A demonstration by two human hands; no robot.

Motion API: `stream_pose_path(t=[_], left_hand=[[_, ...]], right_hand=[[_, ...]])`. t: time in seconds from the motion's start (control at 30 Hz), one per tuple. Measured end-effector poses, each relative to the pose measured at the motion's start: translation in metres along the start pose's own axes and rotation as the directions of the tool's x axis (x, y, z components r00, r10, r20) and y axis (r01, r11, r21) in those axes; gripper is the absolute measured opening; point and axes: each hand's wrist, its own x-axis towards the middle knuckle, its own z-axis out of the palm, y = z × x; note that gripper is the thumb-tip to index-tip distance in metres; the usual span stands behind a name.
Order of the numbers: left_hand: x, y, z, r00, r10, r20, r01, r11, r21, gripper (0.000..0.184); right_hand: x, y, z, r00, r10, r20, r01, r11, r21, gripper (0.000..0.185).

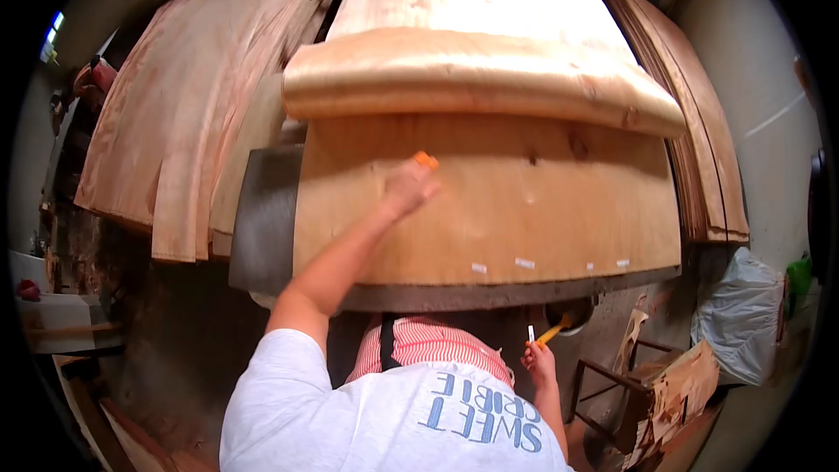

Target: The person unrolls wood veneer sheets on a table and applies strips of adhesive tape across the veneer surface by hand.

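Observation:
My left hand (409,190), blurred by motion, is over the wooden sheet (489,201) and closed on a small orange object (426,160). Beyond it, a thin veneer sheet (472,70) is curled back into a roll across the wood. Low near my body, at the front edge of the table, my right hand (539,362) holds a small white strip (530,333) and a yellow stick (552,332). The stick's far end is at a round container (577,315). Several white pieces, one of them a label (524,263), lie along the sheet's near edge.
Stacks of veneer stand at the left (166,114) and right (699,114). A dark metal surface (266,214) shows left of the sheet. At the lower right are a plastic bag (741,319) and a frame with wood scraps (677,393).

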Motion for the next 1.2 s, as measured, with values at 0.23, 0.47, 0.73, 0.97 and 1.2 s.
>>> stream_pose_path(t=[0.23, 0.47, 0.73, 0.97, 1.2], left_hand=[[0.125, -0.105, -0.121, 0.965, -0.16, -0.21, 0.248, 0.817, 0.52, 0.115], [0.134, -0.142, -0.101, 0.976, 0.011, -0.216, 0.114, 0.824, 0.555, 0.089], [0.036, -0.126, -0.06, 0.992, 0.024, -0.125, 0.073, 0.703, 0.708, 0.091], [0.002, -0.075, -0.102, 0.955, -0.15, 0.257, -0.024, 0.822, 0.569, 0.068], [0.106, -0.1, -0.165, 0.954, -0.05, -0.296, 0.154, 0.927, 0.341, 0.06]], right_hand=[[-0.015, -0.021, 0.083, 1.0, -0.016, 0.007, 0.016, 1.0, -0.014, 0.015], [-0.011, -0.03, 0.094, 0.999, -0.025, -0.029, 0.025, 1.0, -0.007, 0.015], [0.008, -0.06, 0.108, 0.996, -0.057, 0.075, 0.066, 0.991, -0.118, 0.016], [0.017, -0.05, 0.094, 0.996, -0.057, 0.072, 0.066, 0.99, -0.124, 0.017], [0.005, -0.06, 0.117, 0.992, -0.075, 0.097, 0.087, 0.989, -0.121, 0.016]])
